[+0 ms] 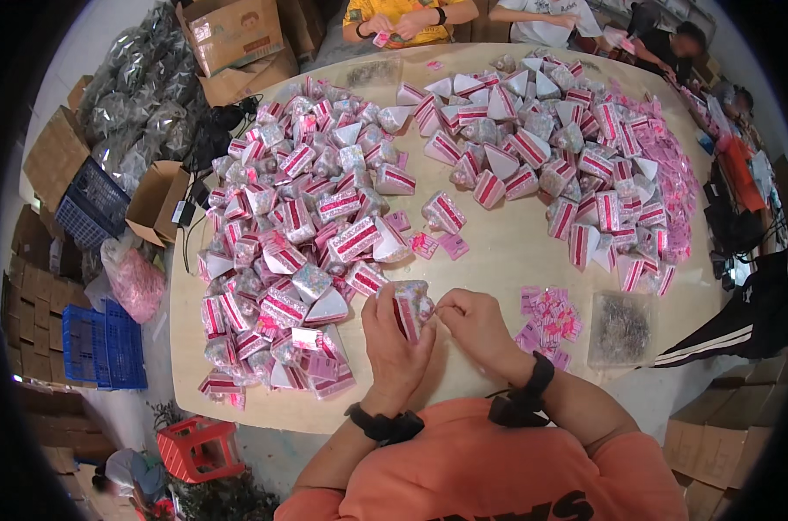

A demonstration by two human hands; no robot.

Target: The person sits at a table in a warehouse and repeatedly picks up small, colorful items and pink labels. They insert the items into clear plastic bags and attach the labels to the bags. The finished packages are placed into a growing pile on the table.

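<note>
At the table's near side, my left hand is closed around a wedge-shaped toy cake slice with a pink-red stripe and a speckled, shiny surface. My right hand is beside its right corner, thumb and forefinger pinched together. Whatever those fingertips hold is too small to make out. Just beyond my hands lie a single cake slice and a few pink cards. A loose pile of pink cards rests right of my right hand.
A big heap of cake slices covers the table's left; another heap spreads across the far right, beside many pink cards. A clear shallow box with dark thin contents sits near right. People work across the table. Blue crates and a red stool stand left.
</note>
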